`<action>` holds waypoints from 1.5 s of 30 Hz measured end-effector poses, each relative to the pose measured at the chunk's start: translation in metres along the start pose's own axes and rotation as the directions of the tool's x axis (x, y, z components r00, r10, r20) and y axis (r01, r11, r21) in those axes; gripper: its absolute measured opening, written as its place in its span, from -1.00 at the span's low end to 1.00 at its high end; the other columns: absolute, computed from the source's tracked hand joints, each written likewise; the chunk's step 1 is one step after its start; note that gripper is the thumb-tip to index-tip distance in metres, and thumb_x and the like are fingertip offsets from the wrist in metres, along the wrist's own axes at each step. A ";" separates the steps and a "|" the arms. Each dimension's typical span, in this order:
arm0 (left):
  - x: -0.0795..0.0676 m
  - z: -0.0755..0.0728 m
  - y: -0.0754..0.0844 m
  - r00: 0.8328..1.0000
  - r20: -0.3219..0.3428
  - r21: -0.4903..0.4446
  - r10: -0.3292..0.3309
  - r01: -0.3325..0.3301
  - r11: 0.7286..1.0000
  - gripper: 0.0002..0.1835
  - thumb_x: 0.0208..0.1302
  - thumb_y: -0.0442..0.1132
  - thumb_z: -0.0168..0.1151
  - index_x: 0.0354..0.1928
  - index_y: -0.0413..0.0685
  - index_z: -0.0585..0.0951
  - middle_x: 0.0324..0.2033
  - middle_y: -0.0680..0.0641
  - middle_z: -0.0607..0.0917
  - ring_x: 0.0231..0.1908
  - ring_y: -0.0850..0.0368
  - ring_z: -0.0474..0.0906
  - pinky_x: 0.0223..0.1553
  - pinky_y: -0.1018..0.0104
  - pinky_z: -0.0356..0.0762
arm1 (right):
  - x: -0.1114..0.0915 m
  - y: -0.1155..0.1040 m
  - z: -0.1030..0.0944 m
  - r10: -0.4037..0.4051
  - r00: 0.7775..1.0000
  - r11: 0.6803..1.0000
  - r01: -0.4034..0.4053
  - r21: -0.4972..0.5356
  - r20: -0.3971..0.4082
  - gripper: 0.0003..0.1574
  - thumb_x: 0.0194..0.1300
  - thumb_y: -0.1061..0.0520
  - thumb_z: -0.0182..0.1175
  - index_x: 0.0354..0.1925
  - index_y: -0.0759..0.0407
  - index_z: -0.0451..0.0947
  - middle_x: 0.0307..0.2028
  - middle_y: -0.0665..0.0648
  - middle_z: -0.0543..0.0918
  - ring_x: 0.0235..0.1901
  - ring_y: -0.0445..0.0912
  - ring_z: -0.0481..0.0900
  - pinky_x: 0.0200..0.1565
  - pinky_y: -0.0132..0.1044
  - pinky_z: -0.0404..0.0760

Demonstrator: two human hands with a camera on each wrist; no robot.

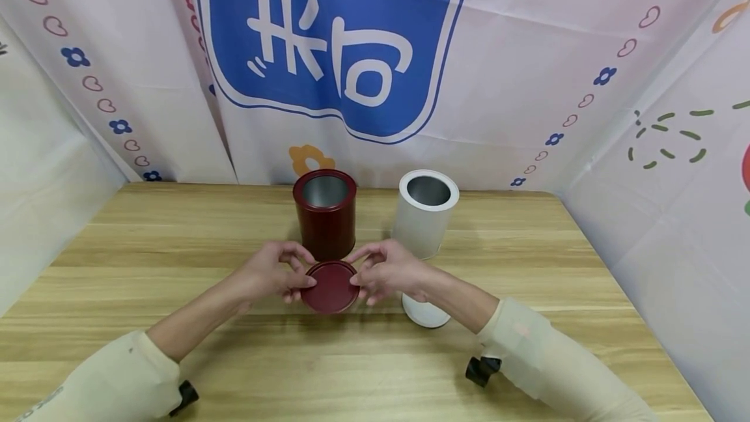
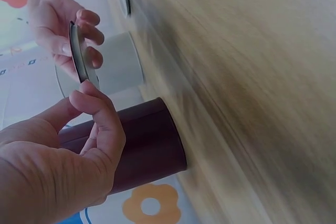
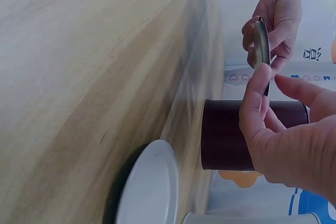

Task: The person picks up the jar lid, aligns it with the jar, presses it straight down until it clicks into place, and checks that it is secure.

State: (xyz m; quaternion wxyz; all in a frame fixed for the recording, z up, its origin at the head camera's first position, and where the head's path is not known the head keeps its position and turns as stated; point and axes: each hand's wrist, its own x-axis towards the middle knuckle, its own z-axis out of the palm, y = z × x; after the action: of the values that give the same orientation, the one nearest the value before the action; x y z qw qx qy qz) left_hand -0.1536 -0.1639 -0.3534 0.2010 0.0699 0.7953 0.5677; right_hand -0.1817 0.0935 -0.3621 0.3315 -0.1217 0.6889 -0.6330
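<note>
A round dark red lid (image 1: pixel 331 288) is held level above the table, in front of a dark red tin (image 1: pixel 325 226) that stands with its top uncovered. My left hand (image 1: pixel 274 271) pinches the lid's left edge between thumb and fingers. On the opposite edge my right hand (image 1: pixel 391 269) grips it the same way. Both wrist views catch the lid edge-on, with its silvery underside (image 2: pixel 84 51) facing the table. Behind the right hand rises a white tin (image 1: pixel 423 226), also uncovered. A white lid (image 3: pixel 152 187) lies on the table below the right forearm, partly hidden by it in the head view.
The wooden table (image 1: pixel 328 370) runs back to a printed cloth (image 1: pixel 504 83) hanging behind the two tins, with more cloth at both sides. A black wrist mount (image 1: pixel 483 370) sticks out from the right sleeve, another (image 1: pixel 185 398) from the left.
</note>
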 end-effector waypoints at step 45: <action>-0.003 -0.008 0.026 0.996 0.006 -0.048 0.091 -0.091 0.995 -0.69 0.32 -0.51 0.19 0.08 -0.47 0.48 -0.37 -0.17 0.59 -0.53 0.10 0.65 -0.49 0.34 0.67 | 0.000 -0.030 0.001 -0.107 0.988 0.988 0.093 -0.126 -0.109 -0.58 0.25 0.45 0.18 0.09 0.33 0.55 -0.41 0.09 0.54 -0.55 -0.11 0.56 -0.57 -0.40 0.49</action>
State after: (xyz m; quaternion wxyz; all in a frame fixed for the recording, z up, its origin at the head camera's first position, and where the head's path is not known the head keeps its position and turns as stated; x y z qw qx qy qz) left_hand -0.1569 -0.1626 -0.3263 0.1799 0.1036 0.7767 0.5947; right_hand -0.1882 0.0875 -0.3334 0.2510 -0.1390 0.7369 -0.6121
